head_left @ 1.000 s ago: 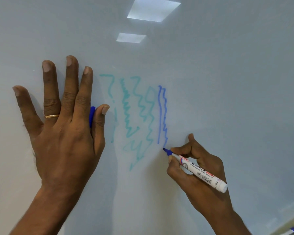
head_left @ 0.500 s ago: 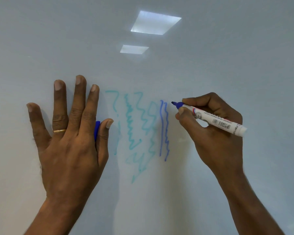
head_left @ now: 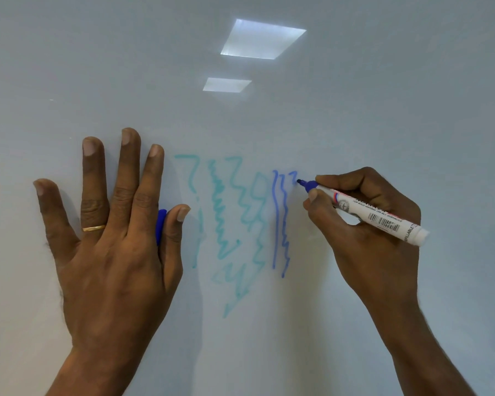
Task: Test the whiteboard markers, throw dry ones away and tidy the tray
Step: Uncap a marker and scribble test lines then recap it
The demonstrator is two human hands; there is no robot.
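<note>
The right hand (head_left: 375, 224) has a closed grip on the marker (head_left: 377, 217), tip on the whiteboard (head_left: 355, 110) just right of the blue lines (head_left: 275, 224), while the left hand (head_left: 112, 247), flat left of them, clamps a blue cap (head_left: 161, 224) under its thumb; a steady, light stroke should best show the ink.

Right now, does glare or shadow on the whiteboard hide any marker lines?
Head view: two ceiling-light reflections glare on the whiteboard above the scribbled lines, hiding none; head view: faint shadows edge the left hand, which pinches a blue cap, and the right hand; head view: the marker label and those lines look sharp.
</note>
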